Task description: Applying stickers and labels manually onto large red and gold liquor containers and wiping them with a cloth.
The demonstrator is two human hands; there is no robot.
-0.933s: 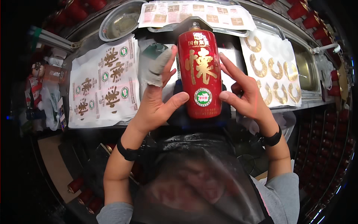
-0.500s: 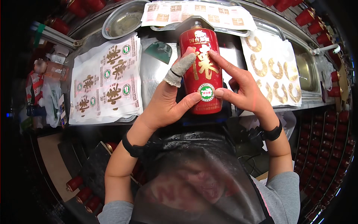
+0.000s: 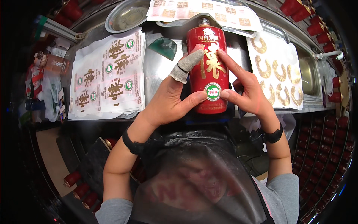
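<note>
A red bottle [image 3: 197,80] with an uncapped neck lies on its back at the bench edge, its neck pointing away from me. A large gold character [image 3: 214,68] and a round green-and-white sticker [image 3: 212,92] show on its front. My left hand [image 3: 169,98] is closed on the bottle's left side, its index finger in a grey cloth finger cot [image 3: 187,65] by the gold character and its thumb at the sticker's left edge. My right hand [image 3: 249,89] closes on the right side, index fingertip beside the character, thumb at the sticker's right edge. The other fingers are partly hidden.
Decal sheets [image 3: 80,61] are stacked on the left, near a dark green flat piece [image 3: 164,48]. Behind stand a metal bowl [image 3: 109,23] and another printed sheet [image 3: 194,18]. A sheet of gold crescents [image 3: 256,56] lies right, before a sink [image 3: 312,56]. Red bottles fill racks [image 3: 317,149].
The bottle and both hands appear slightly further right, along with the bench items, as the view has shifted. The fingers' places on the bottle look nearly the same.
</note>
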